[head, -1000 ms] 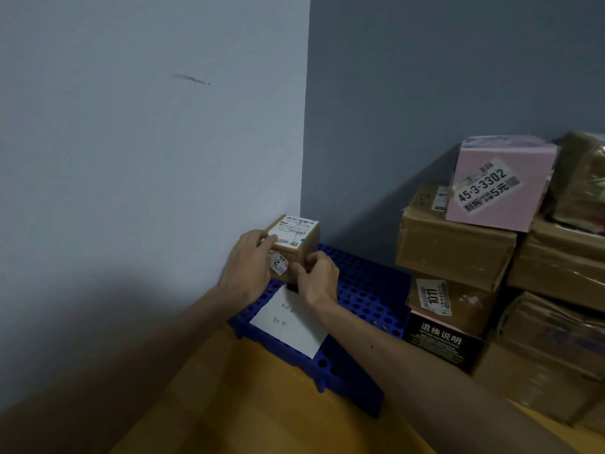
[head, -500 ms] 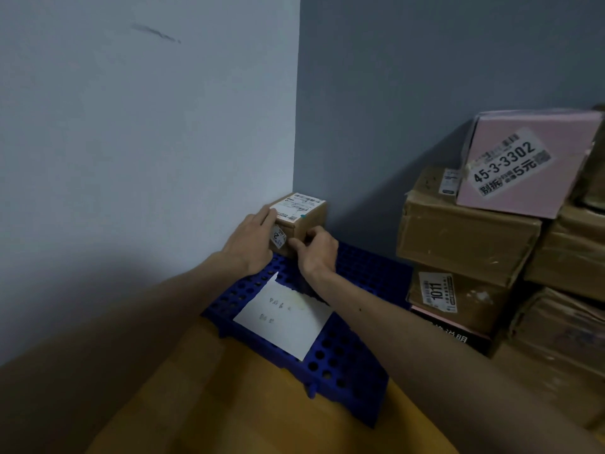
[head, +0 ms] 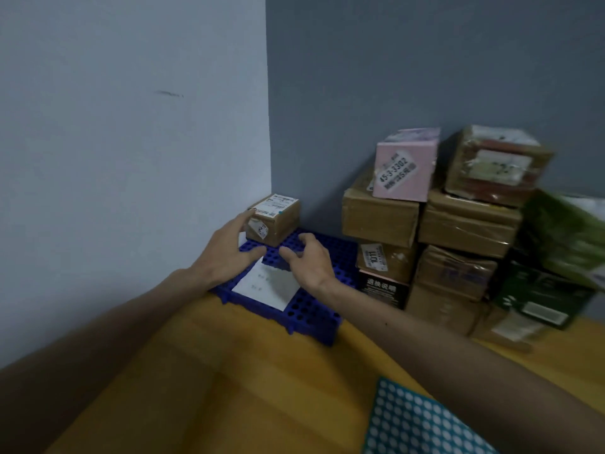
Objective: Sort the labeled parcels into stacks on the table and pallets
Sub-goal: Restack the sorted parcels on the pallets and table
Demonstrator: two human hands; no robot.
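A small brown parcel (head: 276, 219) with white labels stands on the blue perforated pallet (head: 314, 314), tucked into the wall corner. My left hand (head: 227, 255) hovers just in front of its left side, fingers spread and loose, a fingertip close to the box edge. My right hand (head: 309, 262) hangs over the pallet a short way in front of the parcel, fingers relaxed and holding nothing. A white paper sheet (head: 266, 286) lies on the pallet under both hands.
To the right rises a stack of brown parcels (head: 379, 217) topped by a pink box (head: 404, 165), with a taped box (head: 494, 165) and green packages (head: 556, 257) beyond. A teal perforated pallet (head: 422, 424) lies at the bottom right on the wooden floor (head: 196, 371).
Both hands have let go of the small parcel and drawn back toward me; the parcel now stands alone in the corner of the pallet.
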